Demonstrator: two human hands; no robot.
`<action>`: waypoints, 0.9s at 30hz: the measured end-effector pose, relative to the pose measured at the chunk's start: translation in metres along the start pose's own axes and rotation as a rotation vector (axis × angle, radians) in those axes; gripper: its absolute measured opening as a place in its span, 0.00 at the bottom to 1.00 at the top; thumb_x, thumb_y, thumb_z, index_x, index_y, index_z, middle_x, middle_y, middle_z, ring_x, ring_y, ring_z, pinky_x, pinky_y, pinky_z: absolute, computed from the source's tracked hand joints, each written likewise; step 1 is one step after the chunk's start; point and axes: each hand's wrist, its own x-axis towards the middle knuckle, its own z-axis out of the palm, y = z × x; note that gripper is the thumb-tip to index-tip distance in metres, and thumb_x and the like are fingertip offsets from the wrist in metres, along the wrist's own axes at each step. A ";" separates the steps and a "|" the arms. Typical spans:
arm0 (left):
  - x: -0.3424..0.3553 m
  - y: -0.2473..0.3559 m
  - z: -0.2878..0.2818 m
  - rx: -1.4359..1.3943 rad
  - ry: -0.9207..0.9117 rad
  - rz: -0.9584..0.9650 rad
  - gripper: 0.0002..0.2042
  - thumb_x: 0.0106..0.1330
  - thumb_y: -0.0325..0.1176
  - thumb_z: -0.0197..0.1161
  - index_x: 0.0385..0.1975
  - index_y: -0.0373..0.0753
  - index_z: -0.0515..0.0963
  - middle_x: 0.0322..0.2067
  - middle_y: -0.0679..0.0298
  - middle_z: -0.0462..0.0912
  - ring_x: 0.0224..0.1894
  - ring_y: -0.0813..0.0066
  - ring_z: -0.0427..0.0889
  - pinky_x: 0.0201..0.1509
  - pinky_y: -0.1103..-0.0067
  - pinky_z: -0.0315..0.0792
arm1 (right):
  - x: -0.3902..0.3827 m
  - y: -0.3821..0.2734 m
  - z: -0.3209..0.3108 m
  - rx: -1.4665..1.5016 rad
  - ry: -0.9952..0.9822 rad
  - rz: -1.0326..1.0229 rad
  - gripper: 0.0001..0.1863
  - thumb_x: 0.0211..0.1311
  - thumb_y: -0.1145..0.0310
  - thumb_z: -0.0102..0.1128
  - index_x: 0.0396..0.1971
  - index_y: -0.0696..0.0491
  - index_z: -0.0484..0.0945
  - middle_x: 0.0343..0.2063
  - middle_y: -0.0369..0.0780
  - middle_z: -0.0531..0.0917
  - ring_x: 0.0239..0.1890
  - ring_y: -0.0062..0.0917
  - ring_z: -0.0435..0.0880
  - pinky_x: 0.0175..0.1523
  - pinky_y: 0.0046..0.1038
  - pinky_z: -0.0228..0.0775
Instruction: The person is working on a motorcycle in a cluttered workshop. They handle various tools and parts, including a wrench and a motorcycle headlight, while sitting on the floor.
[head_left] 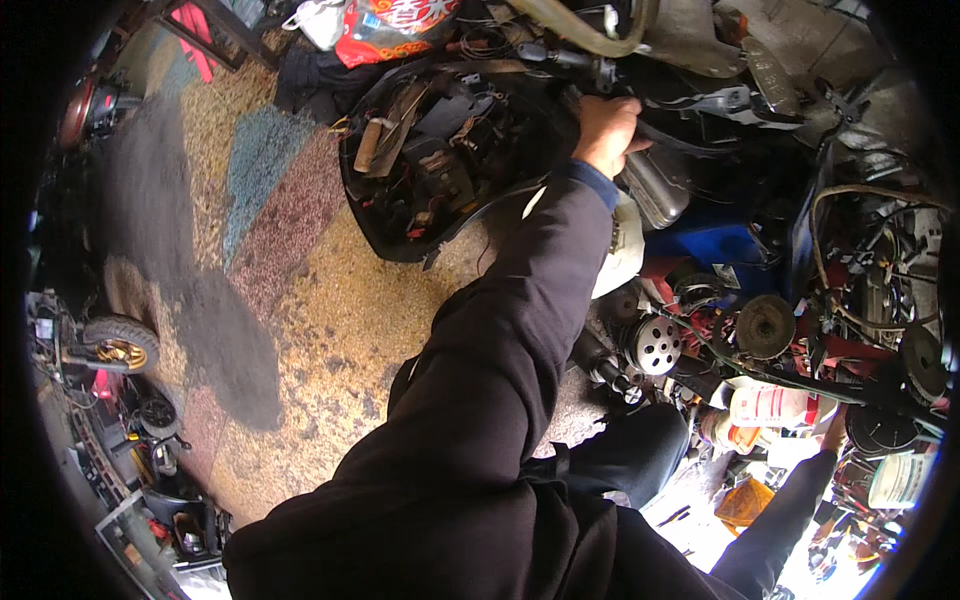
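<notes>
- Left hand (607,135): at 1 o'clock in the view, fingers curled down over something dark; whether they grip it cannot be told.
- Canister (657,192): at 2 o'clock, just below the left hand; contact is unclear.
- Shell (385,243): at 12 o'clock, open side up, its right side near the left hand. It holds loose parts and a wooden handle (369,147).
- Right hand (832,432): at 4 o'clock, mostly hidden beside a tub (770,404); its grip cannot be told.
- Progress: the shell's contents lie jumbled, and a pierced disc (656,345) lies loose toward 3 o'clock. No finished result shows, so I judge handling is under way; how much is left cannot be told.
</notes>
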 end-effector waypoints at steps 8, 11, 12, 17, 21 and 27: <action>-0.005 0.002 0.002 -0.033 0.101 0.007 0.12 0.62 0.28 0.59 0.44 0.33 0.73 0.44 0.55 0.74 0.45 0.56 0.78 0.38 0.59 0.84 | 0.014 -0.007 -0.011 0.062 -0.053 0.031 0.23 0.73 0.59 0.48 0.61 0.58 0.70 0.61 0.45 0.73 0.62 0.35 0.71 0.68 0.33 0.56; -0.003 0.000 0.000 -0.025 0.041 0.017 0.13 0.60 0.27 0.60 0.44 0.32 0.72 0.44 0.54 0.74 0.44 0.57 0.79 0.38 0.59 0.84 | 0.018 -0.006 -0.011 0.090 -0.067 0.041 0.24 0.74 0.58 0.48 0.61 0.58 0.70 0.61 0.45 0.73 0.62 0.34 0.71 0.68 0.32 0.56; -0.001 -0.001 0.000 -0.030 0.063 -0.003 0.13 0.60 0.27 0.60 0.44 0.32 0.72 0.44 0.55 0.75 0.44 0.57 0.79 0.38 0.59 0.84 | 0.018 -0.006 -0.011 0.096 -0.067 0.047 0.24 0.74 0.58 0.48 0.61 0.58 0.70 0.62 0.45 0.73 0.62 0.34 0.71 0.68 0.32 0.56; 0.003 -0.004 -0.003 -0.023 0.060 -0.009 0.13 0.60 0.27 0.60 0.45 0.34 0.73 0.43 0.54 0.75 0.44 0.56 0.79 0.37 0.58 0.83 | 0.020 -0.004 -0.012 0.135 -0.079 0.063 0.25 0.74 0.56 0.47 0.61 0.58 0.69 0.62 0.44 0.72 0.61 0.33 0.71 0.68 0.31 0.56; 0.003 -0.004 -0.003 -0.059 0.057 -0.006 0.13 0.59 0.27 0.60 0.44 0.34 0.73 0.42 0.54 0.75 0.44 0.57 0.79 0.37 0.58 0.83 | 0.021 -0.002 -0.011 0.166 -0.080 0.069 0.26 0.74 0.55 0.47 0.62 0.58 0.69 0.62 0.43 0.72 0.61 0.32 0.71 0.68 0.31 0.56; -0.002 -0.010 -0.011 -0.137 0.035 0.074 0.09 0.61 0.28 0.60 0.40 0.36 0.77 0.44 0.57 0.74 0.50 0.55 0.75 0.40 0.56 0.83 | 0.006 -0.001 -0.009 0.349 -0.028 0.050 0.27 0.74 0.54 0.47 0.62 0.59 0.68 0.62 0.42 0.72 0.61 0.31 0.71 0.68 0.30 0.56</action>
